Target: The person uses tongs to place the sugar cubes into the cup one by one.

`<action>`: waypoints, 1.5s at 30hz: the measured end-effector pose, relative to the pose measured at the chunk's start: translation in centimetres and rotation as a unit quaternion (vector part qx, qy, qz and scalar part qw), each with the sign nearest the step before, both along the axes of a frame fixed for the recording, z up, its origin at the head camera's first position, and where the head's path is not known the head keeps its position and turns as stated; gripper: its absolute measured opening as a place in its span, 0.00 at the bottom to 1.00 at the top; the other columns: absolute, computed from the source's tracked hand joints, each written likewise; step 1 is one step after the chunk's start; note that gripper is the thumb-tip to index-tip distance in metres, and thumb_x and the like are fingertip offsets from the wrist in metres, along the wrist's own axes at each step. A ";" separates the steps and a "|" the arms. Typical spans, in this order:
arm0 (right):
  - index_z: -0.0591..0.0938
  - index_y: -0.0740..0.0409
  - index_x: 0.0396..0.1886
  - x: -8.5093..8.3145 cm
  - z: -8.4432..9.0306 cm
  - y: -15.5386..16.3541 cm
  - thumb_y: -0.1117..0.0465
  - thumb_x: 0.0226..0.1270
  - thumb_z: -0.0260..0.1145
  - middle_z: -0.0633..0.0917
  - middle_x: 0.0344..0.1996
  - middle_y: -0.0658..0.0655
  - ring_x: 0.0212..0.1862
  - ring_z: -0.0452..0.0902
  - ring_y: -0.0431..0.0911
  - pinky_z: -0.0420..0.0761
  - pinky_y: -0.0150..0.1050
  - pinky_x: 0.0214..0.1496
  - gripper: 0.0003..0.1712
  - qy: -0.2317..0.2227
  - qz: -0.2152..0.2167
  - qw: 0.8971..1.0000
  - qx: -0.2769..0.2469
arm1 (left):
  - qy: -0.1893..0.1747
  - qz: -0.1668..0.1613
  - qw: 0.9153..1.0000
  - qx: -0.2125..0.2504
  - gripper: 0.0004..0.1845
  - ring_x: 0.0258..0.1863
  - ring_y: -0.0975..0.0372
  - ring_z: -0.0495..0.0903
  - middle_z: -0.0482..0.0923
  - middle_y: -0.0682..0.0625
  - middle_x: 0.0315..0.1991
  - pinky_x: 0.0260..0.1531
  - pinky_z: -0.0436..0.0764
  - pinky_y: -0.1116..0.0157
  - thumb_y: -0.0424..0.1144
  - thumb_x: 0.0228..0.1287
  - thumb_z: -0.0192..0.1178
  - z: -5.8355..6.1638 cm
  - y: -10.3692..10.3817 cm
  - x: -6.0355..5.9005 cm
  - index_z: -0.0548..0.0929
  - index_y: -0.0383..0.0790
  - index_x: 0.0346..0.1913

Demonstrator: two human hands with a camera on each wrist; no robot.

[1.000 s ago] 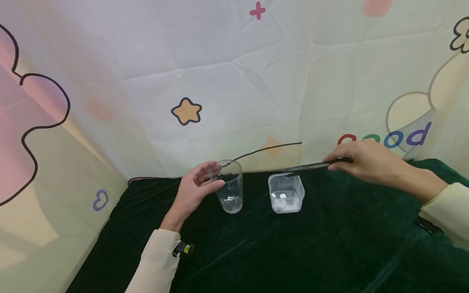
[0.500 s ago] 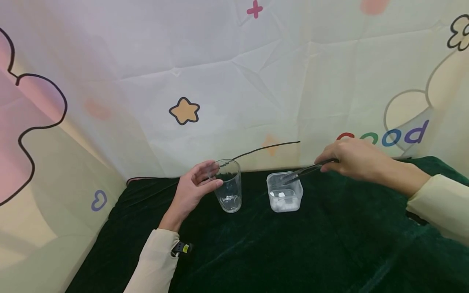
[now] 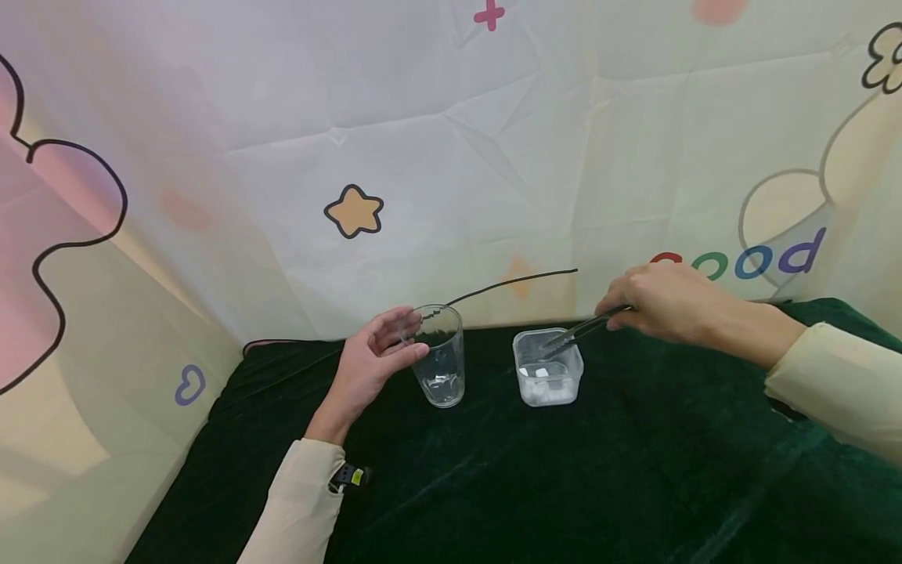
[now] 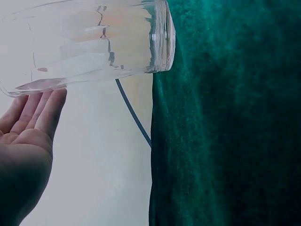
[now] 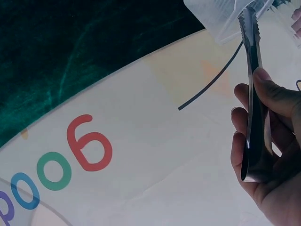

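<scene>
My left hand [image 3: 377,356] holds a clear drinking glass [image 3: 451,376] near its rim, thumb on the near side and fingers behind. The glass stands upright on the dark green cloth. In the left wrist view, the fingers [image 4: 49,110] touch the side of the glass [image 4: 84,47]. My right hand [image 3: 662,301] grips metal tongs [image 3: 581,329] between thumb and fingers. Their serrated tips reach down inside a clear plastic tub [image 3: 579,376], above small white pieces [image 3: 550,389]. The right wrist view shows the tongs [image 5: 254,117] with their arms near each other.
Dark green cloth [image 3: 564,486] covers the table. Behind it hangs a pale printed sheet [image 3: 423,157] with a star, a plus sign and coloured letters. The tub stands to the right of the glass, with a gap between them.
My right hand has moved left and tilted the tongs, so their tips went from above the tub's rim down into it. The left hand and the glass have hardly moved.
</scene>
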State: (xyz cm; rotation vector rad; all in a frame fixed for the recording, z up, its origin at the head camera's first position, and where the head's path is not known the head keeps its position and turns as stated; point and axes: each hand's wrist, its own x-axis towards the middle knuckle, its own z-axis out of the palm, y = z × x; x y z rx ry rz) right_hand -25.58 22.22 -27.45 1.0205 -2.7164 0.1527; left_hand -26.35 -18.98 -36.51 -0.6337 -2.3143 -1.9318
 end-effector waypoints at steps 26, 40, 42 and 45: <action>0.93 0.57 0.45 -0.9 -0.1 -1.3 0.62 0.59 0.84 0.91 0.40 0.54 0.41 0.87 0.50 0.89 0.51 0.44 0.15 -0.050 -0.010 0.998 0.045 | 0.007 -0.004 1.000 0.000 0.33 0.72 0.52 0.75 0.75 0.42 0.73 0.66 0.78 0.63 0.32 0.72 0.68 -0.2 -0.1 -0.2 0.70 0.34 0.76; 0.94 0.56 0.43 -0.8 -0.2 -2.0 0.63 0.59 0.83 0.91 0.40 0.53 0.42 0.87 0.51 0.89 0.52 0.43 0.12 -0.034 -0.005 0.997 0.066 | 0.006 -0.001 1.000 -0.002 0.33 0.71 0.53 0.75 0.76 0.43 0.73 0.65 0.78 0.64 0.33 0.72 0.69 -0.1 0.0 -0.2 0.70 0.34 0.77; 0.94 0.56 0.43 -0.9 -0.3 -2.0 0.63 0.59 0.83 0.91 0.40 0.54 0.42 0.87 0.52 0.89 0.52 0.43 0.12 -0.032 -0.002 0.997 0.068 | 0.006 -0.001 1.000 -0.001 0.34 0.71 0.53 0.75 0.76 0.43 0.72 0.65 0.78 0.64 0.33 0.72 0.69 -0.1 0.0 -0.1 0.69 0.34 0.77; 0.94 0.56 0.42 -0.9 -0.5 -2.1 0.63 0.59 0.83 0.92 0.39 0.55 0.41 0.87 0.52 0.89 0.52 0.43 0.11 -0.029 0.001 0.997 0.070 | 0.005 -0.002 1.000 0.001 0.33 0.71 0.52 0.75 0.76 0.43 0.72 0.65 0.78 0.64 0.32 0.72 0.69 -0.1 0.0 -0.1 0.69 0.33 0.77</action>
